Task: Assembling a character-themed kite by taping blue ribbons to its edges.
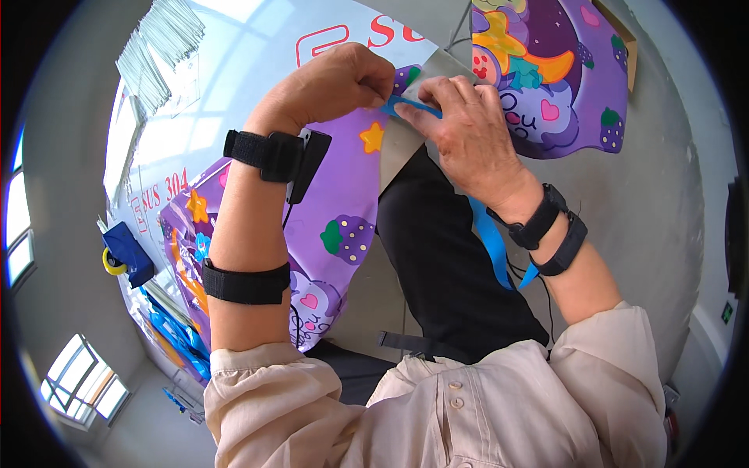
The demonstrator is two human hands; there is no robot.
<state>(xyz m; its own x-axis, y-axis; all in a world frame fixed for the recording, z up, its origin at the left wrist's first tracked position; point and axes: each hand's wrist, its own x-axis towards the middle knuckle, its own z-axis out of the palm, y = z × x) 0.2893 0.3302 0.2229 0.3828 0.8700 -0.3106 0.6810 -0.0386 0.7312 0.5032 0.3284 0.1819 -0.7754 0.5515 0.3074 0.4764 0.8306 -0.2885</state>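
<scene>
My left hand [343, 82] is closed, its thumb and fingers pinching one end of a blue ribbon [490, 242]. Close by on its right, my right hand [472, 136] pinches the same ribbon between thumb and fingers. The short stretch between the hands lies over the edge of a purple printed sheet [335, 183] with stars and strawberries. From beneath my right hand the ribbon's loose length hangs past my black-trousered leg. A plain grey flat piece [400, 152] shows just below the hands; I cannot tell what it belongs to.
The purple sheet lies over a white tabletop [250, 54] with red lettering. Another purple printed piece [608, 86] is at the upper right. At the left edge are a dark blue object [133, 253] with a yellow ring and more blue ribbons [168, 327]. Thin pale strips [168, 47] lie at the upper left.
</scene>
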